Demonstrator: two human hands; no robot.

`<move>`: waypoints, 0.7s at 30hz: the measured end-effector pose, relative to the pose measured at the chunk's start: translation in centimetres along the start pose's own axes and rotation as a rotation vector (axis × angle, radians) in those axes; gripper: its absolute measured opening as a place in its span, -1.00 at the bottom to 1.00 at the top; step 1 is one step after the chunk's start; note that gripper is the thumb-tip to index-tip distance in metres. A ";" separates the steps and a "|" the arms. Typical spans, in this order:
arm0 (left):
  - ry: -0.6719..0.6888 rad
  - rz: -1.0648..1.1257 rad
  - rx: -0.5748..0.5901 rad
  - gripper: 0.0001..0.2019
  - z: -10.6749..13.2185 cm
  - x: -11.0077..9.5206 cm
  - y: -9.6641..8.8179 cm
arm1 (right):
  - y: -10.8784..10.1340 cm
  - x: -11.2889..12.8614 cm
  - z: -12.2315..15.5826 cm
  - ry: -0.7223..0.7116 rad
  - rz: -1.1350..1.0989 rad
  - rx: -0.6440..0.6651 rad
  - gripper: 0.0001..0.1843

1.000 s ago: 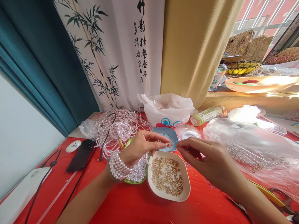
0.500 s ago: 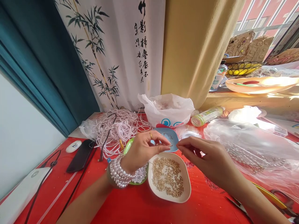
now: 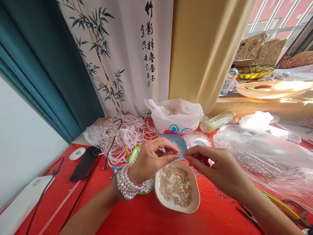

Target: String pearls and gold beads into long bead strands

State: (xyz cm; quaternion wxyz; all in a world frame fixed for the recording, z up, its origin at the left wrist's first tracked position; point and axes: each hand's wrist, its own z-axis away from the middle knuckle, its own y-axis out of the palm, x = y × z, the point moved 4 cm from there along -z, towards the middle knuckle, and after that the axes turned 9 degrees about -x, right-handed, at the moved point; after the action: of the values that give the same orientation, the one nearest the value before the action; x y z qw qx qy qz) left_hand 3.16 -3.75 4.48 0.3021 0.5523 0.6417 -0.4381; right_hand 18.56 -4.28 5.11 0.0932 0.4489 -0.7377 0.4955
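Note:
My left hand [image 3: 149,160] is closed in a pinch, with a short line of tiny beads [image 3: 171,152] showing between thumb and forefinger. Strands of pearl beads [image 3: 127,182] wrap round that wrist. Fingertips close to it, my right hand [image 3: 211,161] pinches something too small to make out. Both hands hover over the far rim of a white dish [image 3: 195,199] holding gold beads [image 3: 176,186]. Behind the fingers lies a blue dish [image 3: 182,143] with small bits in it. A green dish [image 3: 134,155] of pearl beads is partly hidden by my left hand.
Heaped pearl strands [image 3: 127,133] lie at the back left, near a black phone [image 3: 83,163]. A white plastic bag [image 3: 174,116] stands behind the dishes. On the right are a clear plastic bag [image 3: 266,153], a green-labelled tube [image 3: 217,122] and yellow-handled scissors [image 3: 281,205].
Both hands have shifted only slightly, and their fingertips are a little closer together. The line of tiny beads shows more clearly in my left fingers. The dishes have not moved.

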 end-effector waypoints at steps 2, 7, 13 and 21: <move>-0.017 0.001 -0.016 -0.88 0.1 0.2 0.0 | -0.2 0.2 0.1 -0.030 0.024 -0.034 -0.89; -0.017 0.007 -0.013 -0.88 0.1 0.4 0.1 | -0.4 1.1 0.1 -0.102 0.072 -0.093 -0.88; 0.050 -0.006 0.001 -0.90 0.1 0.1 0.1 | -0.5 1.2 0.2 -0.168 0.129 -0.133 -0.88; 0.068 -0.037 0.011 -0.93 0.1 0.0 0.2 | -0.7 1.6 0.2 -0.237 0.164 -0.139 -0.89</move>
State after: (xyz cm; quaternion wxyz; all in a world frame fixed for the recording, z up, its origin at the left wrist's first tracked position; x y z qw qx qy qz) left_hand 3.32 -3.81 4.45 0.2689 0.5564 0.6595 -0.4280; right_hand 18.22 -5.44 6.46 -0.0042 0.4350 -0.8102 0.3928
